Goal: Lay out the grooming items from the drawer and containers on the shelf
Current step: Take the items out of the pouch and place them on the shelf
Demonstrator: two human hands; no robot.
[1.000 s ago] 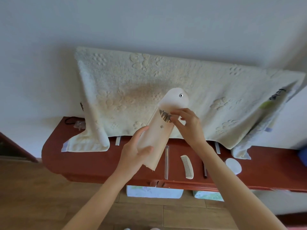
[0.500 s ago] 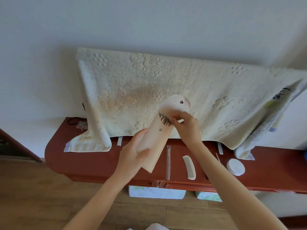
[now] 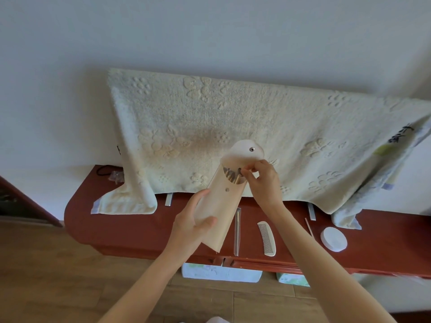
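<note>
White wall (image 3: 210, 31), wooden floor (image 3: 46, 276), red-brown shelf (image 3: 112, 224), evenly lit.

Left hand (image 3: 193, 226): grips pouch (image 3: 221, 206)
Right hand (image 3: 263, 180): fingertips pinching sticks (image 3: 233, 177) at pouch mouth
Shelf (image 3: 130, 227): comb (image 3: 267, 237), round pad (image 3: 333, 238)
</note>
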